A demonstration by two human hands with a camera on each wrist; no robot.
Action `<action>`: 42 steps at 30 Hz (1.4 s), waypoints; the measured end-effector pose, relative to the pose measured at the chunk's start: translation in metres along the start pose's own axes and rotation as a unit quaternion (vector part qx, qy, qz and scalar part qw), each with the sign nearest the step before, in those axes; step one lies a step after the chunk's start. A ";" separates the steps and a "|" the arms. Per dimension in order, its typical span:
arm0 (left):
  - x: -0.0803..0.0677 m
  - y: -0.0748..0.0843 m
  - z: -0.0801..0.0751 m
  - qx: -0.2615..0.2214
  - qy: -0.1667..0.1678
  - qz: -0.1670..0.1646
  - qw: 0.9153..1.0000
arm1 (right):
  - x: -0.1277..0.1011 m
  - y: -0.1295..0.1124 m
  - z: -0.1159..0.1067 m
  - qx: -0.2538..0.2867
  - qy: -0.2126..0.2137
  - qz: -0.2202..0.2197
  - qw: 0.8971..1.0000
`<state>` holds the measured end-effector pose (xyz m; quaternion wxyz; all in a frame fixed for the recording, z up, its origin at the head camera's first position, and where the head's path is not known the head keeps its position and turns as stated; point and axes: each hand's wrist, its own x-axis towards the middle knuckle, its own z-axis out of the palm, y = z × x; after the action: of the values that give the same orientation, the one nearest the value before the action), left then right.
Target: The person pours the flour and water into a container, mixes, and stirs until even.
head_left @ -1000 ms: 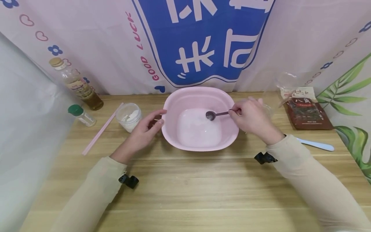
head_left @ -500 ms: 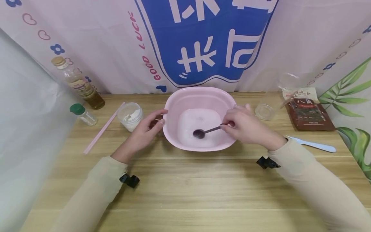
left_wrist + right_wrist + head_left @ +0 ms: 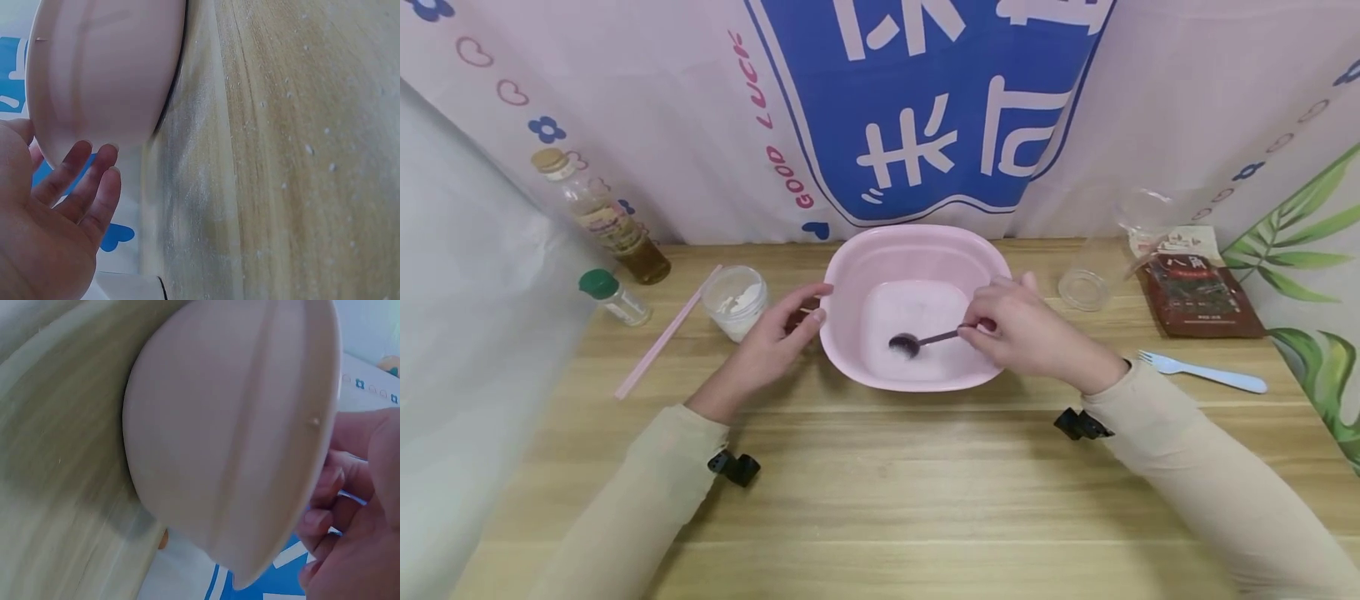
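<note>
A pink plastic basin (image 3: 917,379) stands on the table with whitish contents in its bottom; I cannot tell if these are liquid or powder. My right hand (image 3: 1026,333) pinches the handle of a dark measuring spoon (image 3: 906,344), whose bowl is low inside the basin. In the right wrist view the basin's wall hides the spoon, and curled fingers (image 3: 319,519) show beyond the rim. At the basin's left side my left hand (image 3: 767,350) touches the rim from outside with thumb and forefinger. Its other fingers (image 3: 103,200) are fairly straight in the left wrist view.
A jar of white powder (image 3: 735,304), pink chopsticks (image 3: 666,333), a green-capped shaker (image 3: 615,297) and an oil bottle (image 3: 613,229) are at the left. Rightward are a clear cup-like container (image 3: 1084,287), a brown spice packet (image 3: 1202,296) and a light-blue fork (image 3: 1206,372).
My right hand has brought the spoon from the basin's right-back part toward its front left. The left hand stays at the rim.
</note>
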<state>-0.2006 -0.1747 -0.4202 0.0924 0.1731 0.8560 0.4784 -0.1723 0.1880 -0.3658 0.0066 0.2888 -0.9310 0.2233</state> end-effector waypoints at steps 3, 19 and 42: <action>-0.001 -0.001 0.001 -0.004 0.002 0.001 1.000 | -0.003 -0.001 -0.001 0.010 -0.011 -0.008 1.000; -0.001 -0.001 0.002 -0.006 0.004 0.004 1.000 | -0.009 0.016 -0.003 -0.050 0.100 0.097 0.989; -0.002 -0.002 0.001 -0.008 0.006 0.000 1.000 | -0.019 0.018 -0.006 -0.098 0.123 0.075 0.985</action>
<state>-0.1990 -0.1752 -0.4222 0.0886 0.1696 0.8525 0.4865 -0.1665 0.2136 -0.3704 0.1326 0.1863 -0.9594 0.1652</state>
